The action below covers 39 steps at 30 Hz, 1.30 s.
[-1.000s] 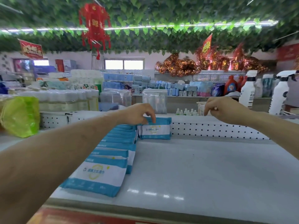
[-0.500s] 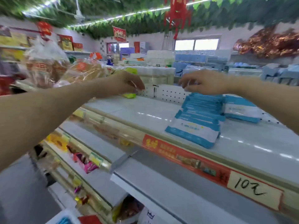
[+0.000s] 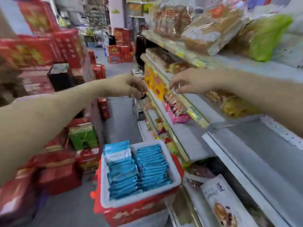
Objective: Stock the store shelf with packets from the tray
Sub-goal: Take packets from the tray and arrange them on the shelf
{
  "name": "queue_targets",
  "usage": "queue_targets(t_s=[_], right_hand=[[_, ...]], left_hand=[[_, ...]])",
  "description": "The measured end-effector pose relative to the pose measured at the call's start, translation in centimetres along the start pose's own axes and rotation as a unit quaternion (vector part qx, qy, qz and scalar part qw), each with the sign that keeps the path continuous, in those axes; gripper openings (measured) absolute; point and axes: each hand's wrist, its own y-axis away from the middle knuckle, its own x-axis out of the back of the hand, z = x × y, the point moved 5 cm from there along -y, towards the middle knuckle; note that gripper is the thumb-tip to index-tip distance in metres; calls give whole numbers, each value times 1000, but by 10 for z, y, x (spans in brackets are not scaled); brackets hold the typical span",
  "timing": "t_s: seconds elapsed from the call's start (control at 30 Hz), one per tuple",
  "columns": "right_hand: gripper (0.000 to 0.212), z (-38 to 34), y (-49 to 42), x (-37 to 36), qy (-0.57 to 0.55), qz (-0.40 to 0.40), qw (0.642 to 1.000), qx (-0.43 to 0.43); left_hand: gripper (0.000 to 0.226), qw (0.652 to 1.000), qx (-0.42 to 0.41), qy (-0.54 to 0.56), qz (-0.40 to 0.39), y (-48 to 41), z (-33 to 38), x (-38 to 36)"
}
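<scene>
A white tray (image 3: 176,173) sits low in front of me on a red box, holding two rows of blue-and-white packets (image 3: 137,171). One packet at the back left stands taller than the rest. My left hand (image 3: 132,86) hovers well above the tray with fingers loosely curled, holding nothing. My right hand (image 3: 188,82) is at the same height, fingers loosely bent and empty, in front of the shelf edges. The grey shelf (image 3: 255,145) runs along the right. The picture is blurred by motion.
Snack bags (image 3: 201,30) fill the upper shelves on the right, with pink and yellow packs (image 3: 177,112) on a lower shelf. Red gift boxes (image 3: 41,46) are stacked along the left of the aisle. A grey floor strip (image 3: 121,122) runs between them.
My view has swung left and down from the top shelf to the aisle and the tray. Both hands left the shelf packets and now hang empty above the tray.
</scene>
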Motion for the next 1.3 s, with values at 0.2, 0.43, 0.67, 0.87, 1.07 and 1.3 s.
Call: queue_targets(t_s=[0.2, 0.43, 0.67, 0.87, 1.07, 1.3], right_hand=[[21, -61, -53, -160, -84, -114, 989, 33], [30, -108, -48, -291, -165, -226, 960, 19], [26, -101, -44, -308, -226, -193, 955, -13], [25, -72, -43, -311, -248, -168, 953, -57], [25, -73, -68, -302, -248, -142, 957, -53], [29, -125, -144, -293, -222, -102, 969, 27]], left_hand=[[31, 990, 116, -46, -72, 77, -123, -109], [37, 979, 151, -127, -57, 111, -195, -201], [35, 961, 166, -216, -51, 98, -215, -207], [41, 959, 138, -215, -121, 92, -212, -217], [50, 968, 86, -206, -117, 99, -206, -201], [33, 985, 124, -93, -74, 129, -202, -98]])
